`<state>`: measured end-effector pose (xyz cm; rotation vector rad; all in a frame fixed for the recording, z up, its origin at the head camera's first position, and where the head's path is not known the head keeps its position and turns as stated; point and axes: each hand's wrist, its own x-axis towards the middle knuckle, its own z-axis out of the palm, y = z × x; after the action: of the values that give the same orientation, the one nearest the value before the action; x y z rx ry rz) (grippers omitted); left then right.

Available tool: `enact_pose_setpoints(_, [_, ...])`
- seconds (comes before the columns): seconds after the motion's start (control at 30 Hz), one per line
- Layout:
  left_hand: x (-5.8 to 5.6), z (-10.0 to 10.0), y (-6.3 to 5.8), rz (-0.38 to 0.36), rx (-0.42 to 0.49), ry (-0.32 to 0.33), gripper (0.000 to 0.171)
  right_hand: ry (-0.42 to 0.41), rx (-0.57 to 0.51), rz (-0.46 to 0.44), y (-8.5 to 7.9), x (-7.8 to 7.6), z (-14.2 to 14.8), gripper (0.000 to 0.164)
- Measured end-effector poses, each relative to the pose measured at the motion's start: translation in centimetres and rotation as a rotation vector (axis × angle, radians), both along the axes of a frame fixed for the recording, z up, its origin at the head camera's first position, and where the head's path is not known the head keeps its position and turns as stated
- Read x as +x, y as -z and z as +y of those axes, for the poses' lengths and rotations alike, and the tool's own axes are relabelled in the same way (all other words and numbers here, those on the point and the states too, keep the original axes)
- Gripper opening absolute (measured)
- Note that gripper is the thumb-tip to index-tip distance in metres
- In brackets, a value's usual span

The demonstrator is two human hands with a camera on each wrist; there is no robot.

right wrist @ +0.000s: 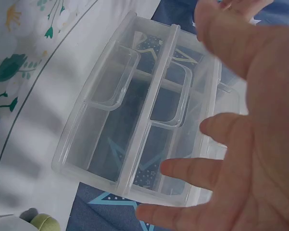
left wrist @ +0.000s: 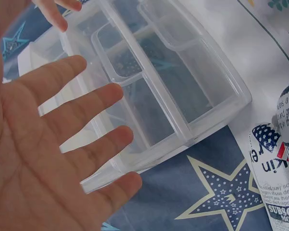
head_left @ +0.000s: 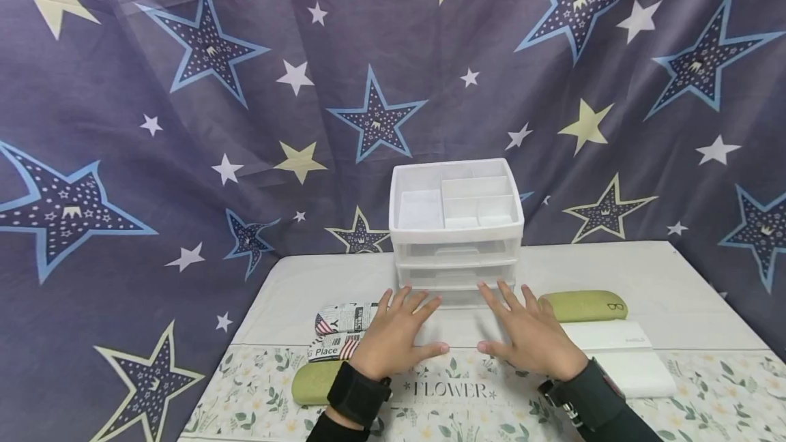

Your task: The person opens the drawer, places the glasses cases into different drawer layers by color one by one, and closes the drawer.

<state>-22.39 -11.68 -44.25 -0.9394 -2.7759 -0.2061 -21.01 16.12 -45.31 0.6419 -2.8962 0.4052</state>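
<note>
A white organizer point(head_left: 456, 232) with clear drawers and a compartmented top stands at the back middle of the table. In front of it, the left hand point(head_left: 396, 336) hovers with fingers spread, palm toward the drawers, holding nothing. The right hand point(head_left: 531, 336) mirrors it on the other side, its fingers straight and spread too. Beside the left hand lie two newsprint-patterned cases point(head_left: 345, 318) and a green case point(head_left: 312, 383). By the right hand are a green glasses case point(head_left: 583, 306) and white flat boxes point(head_left: 635, 367). Both wrist views show the clear drawer fronts point(left wrist: 168, 82) point(right wrist: 134, 115) beyond the fingers.
The table carries a white cloth point(head_left: 331, 275) with a floral band point(head_left: 258, 394) lettered FLOWER. A dark star-patterned curtain point(head_left: 344, 39) hangs behind and along both sides. A black band point(head_left: 359, 394) is on the left wrist, another point(head_left: 586, 394) on the right.
</note>
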Motion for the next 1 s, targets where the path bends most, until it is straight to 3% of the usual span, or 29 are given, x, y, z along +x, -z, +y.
enact_pose_setpoints(0.17, [-0.5, 0.0, -0.5, 0.202, 0.081, 0.052, 0.053, 0.007, -0.025, 0.033, -0.1, 0.0, -0.1, 0.100])
enact_pose_setpoints(0.3, [-1.0, -0.1, -0.8, 0.380, 0.217, 0.074, 0.038, -0.004, -0.038, 0.068, -0.2, 0.0, -0.1, 0.097])
enact_pose_setpoints(0.43, [-1.5, -0.5, -1.1, 0.493, 0.350, 0.060, 0.029, -0.006, -0.059, 0.091, -0.5, 0.0, 0.1, 0.090])
enact_pose_setpoints(0.7, [-3.5, -2.5, -2.0, 0.589, 0.512, -0.019, 0.022, -0.030, -0.068, 0.106, -1.1, 0.1, 0.3, 0.080])
enact_pose_setpoints(1.0, [-5.0, -3.6, -2.2, 0.564, 0.568, -0.101, 0.026, -0.058, -0.079, 0.196, -1.4, -0.6, -0.7, 0.072])
